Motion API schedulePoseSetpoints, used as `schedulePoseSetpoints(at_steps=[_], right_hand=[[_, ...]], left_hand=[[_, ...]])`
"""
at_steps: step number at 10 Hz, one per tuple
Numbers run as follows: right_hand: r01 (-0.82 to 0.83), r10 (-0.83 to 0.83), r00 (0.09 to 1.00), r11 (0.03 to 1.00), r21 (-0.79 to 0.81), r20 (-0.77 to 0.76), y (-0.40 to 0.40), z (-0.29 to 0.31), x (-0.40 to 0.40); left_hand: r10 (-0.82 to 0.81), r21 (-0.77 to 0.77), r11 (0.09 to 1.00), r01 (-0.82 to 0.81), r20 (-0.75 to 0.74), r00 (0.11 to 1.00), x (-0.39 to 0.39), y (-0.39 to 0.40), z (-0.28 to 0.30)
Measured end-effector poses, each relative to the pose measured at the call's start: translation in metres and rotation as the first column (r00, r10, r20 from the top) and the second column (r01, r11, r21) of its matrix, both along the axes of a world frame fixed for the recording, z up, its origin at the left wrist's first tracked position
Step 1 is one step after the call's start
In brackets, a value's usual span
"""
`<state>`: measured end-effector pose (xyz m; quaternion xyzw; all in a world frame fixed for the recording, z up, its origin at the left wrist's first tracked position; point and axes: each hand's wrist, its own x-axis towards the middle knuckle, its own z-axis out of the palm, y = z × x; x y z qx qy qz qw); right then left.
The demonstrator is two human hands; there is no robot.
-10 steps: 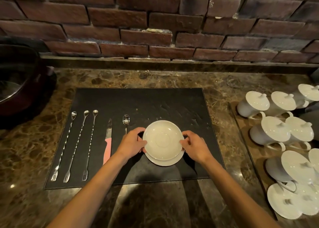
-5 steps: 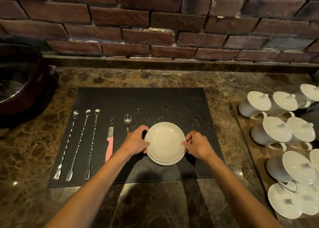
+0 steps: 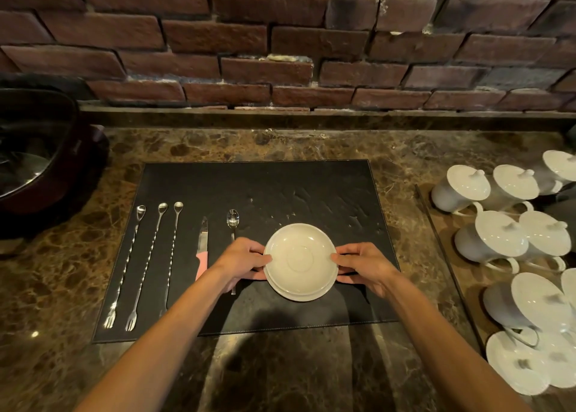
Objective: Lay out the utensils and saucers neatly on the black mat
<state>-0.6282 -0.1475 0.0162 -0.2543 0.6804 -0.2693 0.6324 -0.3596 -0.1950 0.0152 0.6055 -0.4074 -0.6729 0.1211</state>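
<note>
Saucers point(image 3: 300, 260): two white saucers stacked, on the right-centre part of the mat, towards its near edge; the upper one sits slightly off the lower, whose rim shows below it.
Mat point(image 3: 280, 187): black, rectangular, textured, lying flat on the worktop point(image 3: 405, 150); its far half is bare.
Left hand point(image 3: 241, 260): grasps the left rim of the saucers, thumb on top, fingers curled at the edge.
Right hand point(image 3: 363, 263): grasps the right rim of the saucers, thumb on top, fingers curled beneath.
Long spoons point(image 3: 146, 265): three twisted-stem bar spoons with fork ends, laid side by side on the left part of the mat, bowls away from the person, forks near; the third fork end is hidden by the left forearm.
Knife point(image 3: 202, 243): pink handle, blade pointing away, just right of the long spoons.
Teaspoon point(image 3: 232, 220): between knife and saucers, bowl away; its handle passes under the left hand.
Cups point(image 3: 486, 237): white lidded cups with handles, grouped on a tray right of the mat.
Pot point(image 3: 34, 156): dark vessel at the left edge, off the mat.
Wall point(image 3: 280, 37): red brick, behind the worktop.
</note>
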Motion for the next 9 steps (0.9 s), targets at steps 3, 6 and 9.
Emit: schedulePoseSetpoints(at_steps=[3,6,9], right_hand=[[0.036,-0.037,0.999,0.997,-0.063,-0.021,-0.021,0.004,-0.004],[0.047,-0.05,0.997,0.998,-0.044,-0.055,-0.031,-0.005,-0.001],[0.003,-0.056,0.95,0.985,-0.171,-0.306,-0.021,-0.004,-0.001]], left_hand=[[-0.026,-0.059,0.998,0.029,0.058,0.998,-0.007,-0.025,-0.002],[-0.067,-0.093,0.992,0.083,0.169,0.983,-0.014,-0.038,-0.003],[-0.011,-0.223,0.972,0.072,0.261,0.965,-0.013,-0.029,-0.001]])
